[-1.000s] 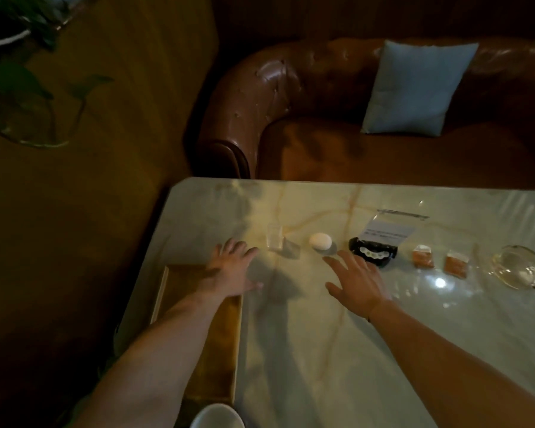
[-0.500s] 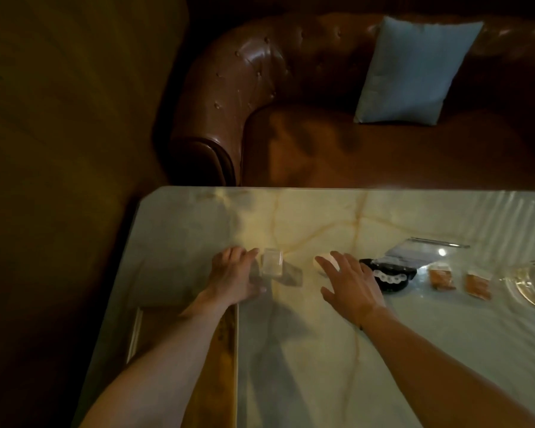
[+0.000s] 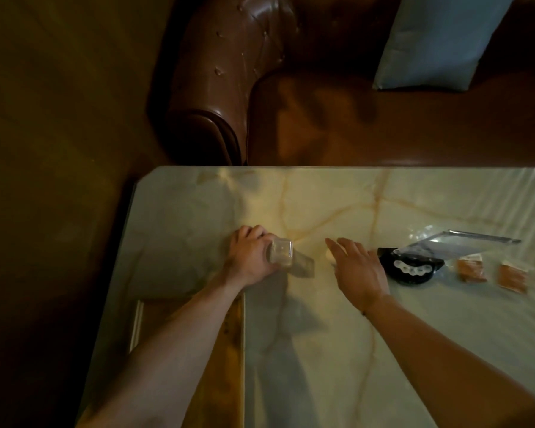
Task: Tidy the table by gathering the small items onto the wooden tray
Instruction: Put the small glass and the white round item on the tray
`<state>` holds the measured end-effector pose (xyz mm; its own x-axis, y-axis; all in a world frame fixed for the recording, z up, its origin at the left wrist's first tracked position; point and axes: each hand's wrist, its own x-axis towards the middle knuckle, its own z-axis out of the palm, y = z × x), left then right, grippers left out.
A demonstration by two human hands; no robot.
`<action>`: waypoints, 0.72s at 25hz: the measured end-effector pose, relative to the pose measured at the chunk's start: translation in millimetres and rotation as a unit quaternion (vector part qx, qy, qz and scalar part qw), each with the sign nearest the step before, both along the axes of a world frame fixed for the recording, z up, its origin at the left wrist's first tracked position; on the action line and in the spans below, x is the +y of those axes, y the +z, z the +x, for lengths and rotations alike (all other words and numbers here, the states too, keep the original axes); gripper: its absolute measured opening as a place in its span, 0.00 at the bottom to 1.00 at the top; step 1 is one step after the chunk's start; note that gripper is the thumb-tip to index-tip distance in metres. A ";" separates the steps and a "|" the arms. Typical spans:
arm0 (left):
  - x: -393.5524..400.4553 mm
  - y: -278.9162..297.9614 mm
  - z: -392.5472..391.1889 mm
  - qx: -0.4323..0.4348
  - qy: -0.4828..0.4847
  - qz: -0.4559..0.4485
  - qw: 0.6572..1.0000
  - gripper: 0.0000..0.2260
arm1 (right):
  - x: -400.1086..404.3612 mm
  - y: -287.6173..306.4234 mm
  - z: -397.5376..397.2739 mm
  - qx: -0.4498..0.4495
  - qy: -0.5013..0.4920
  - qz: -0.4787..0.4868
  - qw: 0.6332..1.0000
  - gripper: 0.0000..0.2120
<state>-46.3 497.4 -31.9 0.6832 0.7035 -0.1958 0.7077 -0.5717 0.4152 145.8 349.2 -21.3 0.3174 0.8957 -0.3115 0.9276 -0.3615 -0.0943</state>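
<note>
While the left hand [image 3: 250, 261] curls around a small clear plastic cube [image 3: 281, 256], the box sits at its fingertips, just off the marble table [image 3: 337, 350]. Wooden tray [image 3: 226, 350] lies behind that grip, under the forearm. Right hand [image 3: 357, 270] spread flat, fingers straight, holding nothing; a pale round item [image 3: 330, 257] peeks out beneath its fingers. Risks, as judged: slick cube could slip from a shallow pinch; the right wrist could knock the black case [image 3: 410, 268] just beside it.
</note>
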 end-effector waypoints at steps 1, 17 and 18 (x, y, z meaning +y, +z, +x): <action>-1.4 -0.9 0.8 0.002 0.007 -0.001 1.000 0.21 | -2.0 1.3 -1.4 0.013 -0.012 0.004 1.000 0.29; -45.3 9.3 -21.7 0.002 0.013 0.042 0.999 0.25 | -57.5 23.7 -25.7 0.142 -0.185 0.053 0.971 0.26; -50.3 13.1 -23.6 0.008 0.019 0.033 0.999 0.26 | -63.3 27.0 -28.2 0.153 -0.192 0.056 0.968 0.26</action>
<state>-69.9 447.1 -18.7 0.6533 0.7401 -0.1593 0.7353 -0.5703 0.3663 117.6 286.0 5.6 0.5418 0.7638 -0.3509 0.6497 -0.6454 -0.4017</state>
